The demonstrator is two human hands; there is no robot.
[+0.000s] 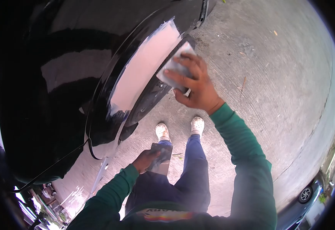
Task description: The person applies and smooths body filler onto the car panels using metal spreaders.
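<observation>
A black car's bodywork (98, 153) fills the left side, and a long patch of pale pink filler (144, 69) with ragged edges lies along its panel. My right hand (198, 82) holds a flat, whitish-grey rectangular pad (179, 67), fingers spread over its face. That pad lies over the dark trim (148, 96) just right of the filler; whether it touches cannot be made out. Low in front of my legs, my left hand (146, 160) grips a flat, dark grey rectangular plate (161, 157) by its left side. The plate's far side is hidden.
Below is a grooved concrete floor (252, 84), with my white clogs (197, 125) standing close to the car. A second car (303, 203) is parked at the lower right. Clutter (52, 197) shows at the lower left.
</observation>
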